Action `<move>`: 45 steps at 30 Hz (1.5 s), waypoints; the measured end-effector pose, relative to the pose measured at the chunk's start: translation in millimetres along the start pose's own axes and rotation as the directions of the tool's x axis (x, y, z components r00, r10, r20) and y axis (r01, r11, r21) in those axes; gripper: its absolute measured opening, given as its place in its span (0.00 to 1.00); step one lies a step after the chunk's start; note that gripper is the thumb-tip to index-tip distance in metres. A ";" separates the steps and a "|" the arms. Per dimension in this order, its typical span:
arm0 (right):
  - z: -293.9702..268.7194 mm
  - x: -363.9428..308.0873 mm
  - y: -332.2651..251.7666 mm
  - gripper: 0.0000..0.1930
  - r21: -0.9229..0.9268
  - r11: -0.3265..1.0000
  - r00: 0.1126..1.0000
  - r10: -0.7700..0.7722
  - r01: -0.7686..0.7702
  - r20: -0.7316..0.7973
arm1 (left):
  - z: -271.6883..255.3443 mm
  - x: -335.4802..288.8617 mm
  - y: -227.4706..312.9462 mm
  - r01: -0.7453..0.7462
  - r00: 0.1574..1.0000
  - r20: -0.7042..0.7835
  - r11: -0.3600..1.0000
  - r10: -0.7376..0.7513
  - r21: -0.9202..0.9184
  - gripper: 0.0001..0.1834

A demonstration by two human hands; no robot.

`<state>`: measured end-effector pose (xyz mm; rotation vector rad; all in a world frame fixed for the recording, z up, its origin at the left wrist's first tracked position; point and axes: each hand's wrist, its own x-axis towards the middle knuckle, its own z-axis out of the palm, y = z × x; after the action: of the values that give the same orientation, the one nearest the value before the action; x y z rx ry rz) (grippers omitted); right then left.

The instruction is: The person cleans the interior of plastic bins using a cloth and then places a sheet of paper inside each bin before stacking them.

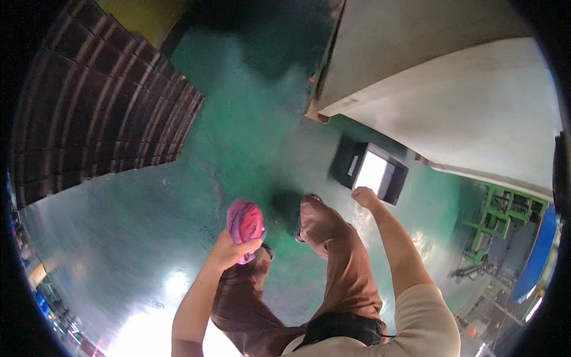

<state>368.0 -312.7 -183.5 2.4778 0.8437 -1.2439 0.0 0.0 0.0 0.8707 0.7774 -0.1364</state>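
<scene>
In the lower centre-left of the frame, the left hand (231, 249) grasped a rounded, pink-and-purple, cloth-like bundle (245, 220), held up above the brown-trousered legs (345, 262). Right of centre, the right hand (364, 197) was curled into a loose fist in front of a black rectangular box with a bright white inside (393, 195), though whether it touched the box could not be told. Dark, ridged stacks (101, 101) filled the upper left, beside the glossy green floor (238, 119).

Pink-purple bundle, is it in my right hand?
No, your left hand holds the pink-purple bundle, apart from your right hand.
</scene>
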 end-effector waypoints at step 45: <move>610.4 -6.9 -732.1 0.26 -0.231 0.579 0.611 -0.784 0.782 0.105 | -380.1 -229.4 -591.9 -0.765 0.084 -0.991 0.631 -0.101 -0.129 0.16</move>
<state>-468.7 -3.2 -519.5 1.8924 2.1178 -1.2088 -619.5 -154.0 -374.2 0.2780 1.6603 1.3597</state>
